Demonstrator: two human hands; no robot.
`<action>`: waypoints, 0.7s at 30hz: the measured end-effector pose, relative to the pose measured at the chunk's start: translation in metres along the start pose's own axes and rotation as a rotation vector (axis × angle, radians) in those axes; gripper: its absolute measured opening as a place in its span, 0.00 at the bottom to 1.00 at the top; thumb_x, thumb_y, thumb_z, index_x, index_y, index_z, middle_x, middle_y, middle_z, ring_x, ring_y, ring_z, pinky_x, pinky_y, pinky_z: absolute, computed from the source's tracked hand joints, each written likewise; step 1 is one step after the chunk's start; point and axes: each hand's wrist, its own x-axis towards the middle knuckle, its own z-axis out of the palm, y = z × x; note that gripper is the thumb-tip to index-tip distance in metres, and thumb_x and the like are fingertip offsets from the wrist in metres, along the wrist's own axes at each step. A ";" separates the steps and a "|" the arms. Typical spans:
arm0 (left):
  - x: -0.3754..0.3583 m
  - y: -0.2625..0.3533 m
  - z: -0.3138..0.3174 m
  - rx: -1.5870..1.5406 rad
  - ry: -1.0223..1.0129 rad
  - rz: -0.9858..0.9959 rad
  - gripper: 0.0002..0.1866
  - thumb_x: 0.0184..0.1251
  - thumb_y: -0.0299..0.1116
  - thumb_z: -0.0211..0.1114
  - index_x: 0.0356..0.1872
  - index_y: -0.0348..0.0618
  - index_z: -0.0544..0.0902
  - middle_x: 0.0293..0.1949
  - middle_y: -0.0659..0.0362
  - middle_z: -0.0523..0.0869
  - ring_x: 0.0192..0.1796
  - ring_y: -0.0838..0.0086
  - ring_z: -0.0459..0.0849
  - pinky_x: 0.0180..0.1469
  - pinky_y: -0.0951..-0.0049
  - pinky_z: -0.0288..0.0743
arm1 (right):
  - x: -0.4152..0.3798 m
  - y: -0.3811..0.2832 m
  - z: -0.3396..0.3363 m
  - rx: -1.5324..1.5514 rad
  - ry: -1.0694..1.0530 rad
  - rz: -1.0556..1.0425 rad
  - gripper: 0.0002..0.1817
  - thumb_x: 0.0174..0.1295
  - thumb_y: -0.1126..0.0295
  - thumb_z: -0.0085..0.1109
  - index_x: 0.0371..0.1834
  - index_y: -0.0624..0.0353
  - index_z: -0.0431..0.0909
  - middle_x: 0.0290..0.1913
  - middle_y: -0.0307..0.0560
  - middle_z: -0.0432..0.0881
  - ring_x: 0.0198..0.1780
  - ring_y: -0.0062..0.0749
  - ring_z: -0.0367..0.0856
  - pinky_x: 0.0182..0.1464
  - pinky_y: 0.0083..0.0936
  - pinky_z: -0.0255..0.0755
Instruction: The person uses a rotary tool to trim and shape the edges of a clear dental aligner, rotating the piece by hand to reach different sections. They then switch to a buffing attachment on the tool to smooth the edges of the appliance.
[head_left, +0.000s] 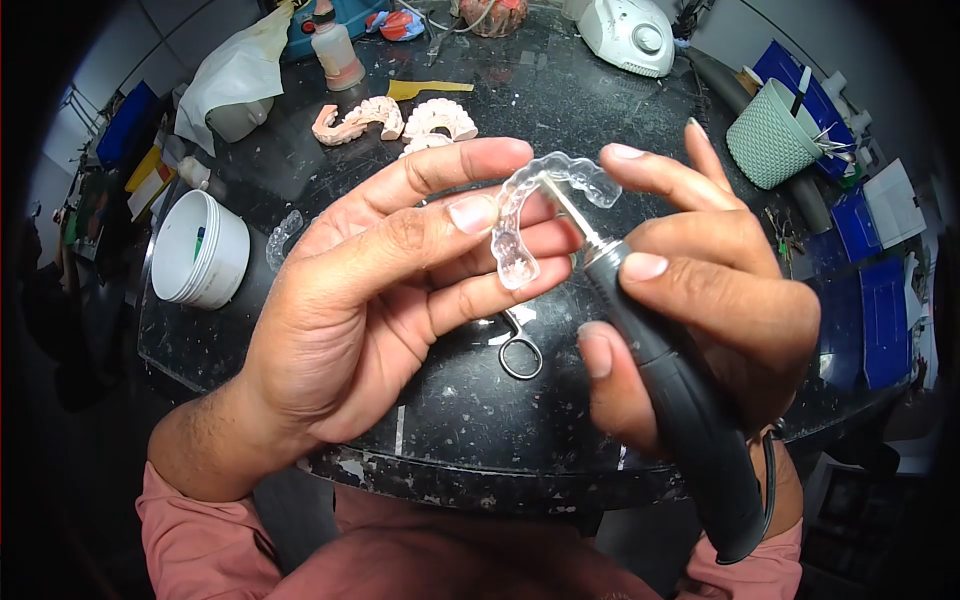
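Between the thumb and fingers of my left hand [370,260] is a clear dental aligner [512,215], arch-shaped with tooth impressions. My right hand [710,280] grips a black rotary handpiece [680,380], its cable running down by the wrist. The handpiece's slim metal bur [570,210] reaches inside the curve of the aligner, its tip at or very near the inner edge; contact is hard to tell. My right index fingertip is close to the aligner's far end. Below the hands, a scissors handle loop [521,356] lies on the black table [460,420], the rest hidden.
Dental models [360,122] sit behind my hands, near a yellow strip [430,88]. A white tub [202,250] stands at left, with another clear aligner [283,240] beside it. At the back are a bottle [337,55] and a white control unit [628,38]; a green basket [775,135] is at right.
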 end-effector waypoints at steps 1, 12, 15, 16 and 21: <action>0.000 0.000 0.000 -0.001 -0.002 0.002 0.24 0.69 0.27 0.54 0.65 0.32 0.63 0.52 0.44 0.78 0.57 0.60 0.80 0.58 0.62 0.80 | 0.001 0.000 -0.001 0.000 0.000 -0.001 0.22 0.53 0.66 0.67 0.46 0.56 0.66 0.36 0.50 0.77 0.53 0.59 0.79 0.65 0.67 0.54; -0.002 -0.001 0.001 0.024 -0.005 0.003 0.24 0.69 0.26 0.54 0.65 0.33 0.63 0.53 0.45 0.78 0.58 0.60 0.79 0.59 0.62 0.79 | 0.002 -0.003 -0.002 0.025 -0.044 0.022 0.21 0.54 0.68 0.66 0.46 0.56 0.66 0.37 0.50 0.76 0.53 0.60 0.79 0.65 0.66 0.55; -0.002 0.000 0.001 0.021 -0.005 0.008 0.24 0.69 0.26 0.53 0.65 0.32 0.63 0.53 0.45 0.78 0.58 0.60 0.79 0.60 0.62 0.78 | 0.003 -0.004 -0.002 0.017 -0.036 0.024 0.21 0.54 0.68 0.66 0.46 0.56 0.66 0.37 0.50 0.76 0.54 0.61 0.78 0.65 0.66 0.56; -0.002 0.000 0.001 0.016 -0.004 0.005 0.25 0.69 0.26 0.53 0.65 0.32 0.62 0.53 0.44 0.78 0.58 0.60 0.79 0.60 0.62 0.78 | 0.004 -0.004 -0.002 -0.019 -0.051 0.020 0.21 0.53 0.68 0.67 0.46 0.57 0.67 0.38 0.50 0.76 0.54 0.62 0.78 0.65 0.66 0.55; -0.002 -0.002 0.002 0.010 0.002 0.001 0.25 0.68 0.26 0.53 0.66 0.32 0.62 0.54 0.44 0.77 0.59 0.60 0.78 0.59 0.62 0.79 | 0.002 -0.003 -0.002 0.026 -0.045 0.030 0.20 0.51 0.70 0.67 0.46 0.57 0.69 0.37 0.50 0.76 0.54 0.63 0.78 0.65 0.66 0.55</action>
